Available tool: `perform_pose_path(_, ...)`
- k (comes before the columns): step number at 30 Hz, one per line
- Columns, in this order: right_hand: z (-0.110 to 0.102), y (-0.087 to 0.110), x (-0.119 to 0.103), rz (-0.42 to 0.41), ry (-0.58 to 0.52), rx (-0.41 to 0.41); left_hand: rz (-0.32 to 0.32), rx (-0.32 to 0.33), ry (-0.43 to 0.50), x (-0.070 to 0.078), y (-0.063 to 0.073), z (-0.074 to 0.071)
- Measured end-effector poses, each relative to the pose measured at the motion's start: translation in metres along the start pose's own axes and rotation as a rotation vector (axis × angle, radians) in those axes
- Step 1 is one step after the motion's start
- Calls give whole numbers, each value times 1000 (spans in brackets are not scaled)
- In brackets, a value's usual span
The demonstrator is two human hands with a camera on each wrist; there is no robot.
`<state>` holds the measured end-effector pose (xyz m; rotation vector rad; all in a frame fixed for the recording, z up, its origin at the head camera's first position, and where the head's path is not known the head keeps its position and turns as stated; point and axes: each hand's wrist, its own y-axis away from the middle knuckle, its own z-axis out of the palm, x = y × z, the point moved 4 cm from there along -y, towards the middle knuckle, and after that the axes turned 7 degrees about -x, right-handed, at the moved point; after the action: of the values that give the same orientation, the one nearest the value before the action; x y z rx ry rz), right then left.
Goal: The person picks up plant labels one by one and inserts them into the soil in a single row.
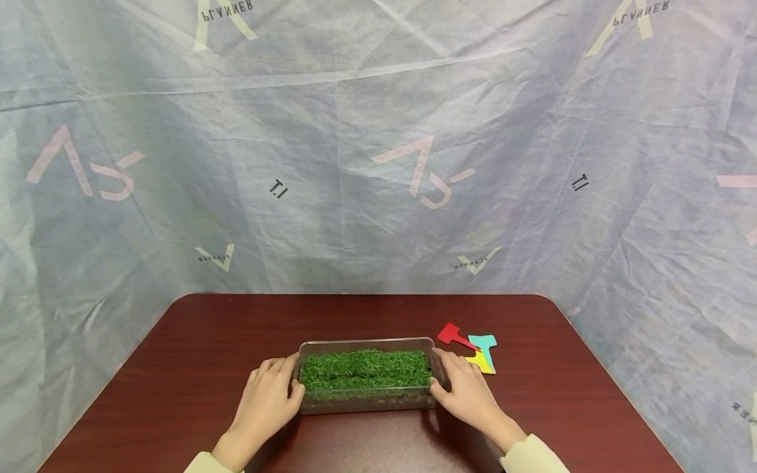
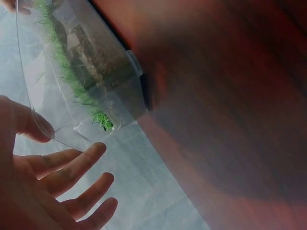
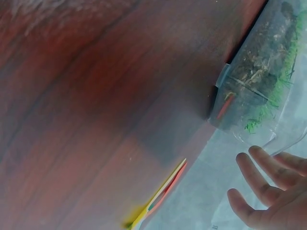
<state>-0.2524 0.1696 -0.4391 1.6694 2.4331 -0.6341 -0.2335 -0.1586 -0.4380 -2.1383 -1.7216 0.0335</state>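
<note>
A clear plastic box [image 1: 367, 401] stands on the table with green grass [image 1: 367, 369] inside. Brown soil-like matter [image 2: 91, 57] shows through its wall in the left wrist view. At the box's left end is my left hand [image 1: 269, 394], its thumb by the front corner and its fingers extended along the end. My right hand [image 1: 467, 391] is at the opposite end, its thumb near the front corner and its fingers fairly straight. Both hands touch or nearly touch the rim; exact contact is hard to tell. Beyond the right hand lie T-shaped plant labels: red [image 1: 452, 334], light blue [image 1: 483, 343] and yellow [image 1: 481, 362].
The dark red-brown table [image 1: 236, 328] has rounded far corners. Grey printed cloth [image 1: 343, 197] hangs behind the table and along both sides. The labels overlap one another close to the box's right end.
</note>
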Motion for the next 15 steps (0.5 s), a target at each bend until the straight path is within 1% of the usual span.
perform_pose_path(4,-1,0,0,-3,10,-7,-8,0,2,-1,-1,0)
perform_pose_path(10,-3,-1,3,1,21,-29,-20,-5,35,-3,-4,-1)
perform_pose_path(15,-4,-4,6,-40,47,5,-7,21,55,-4,-8,-2)
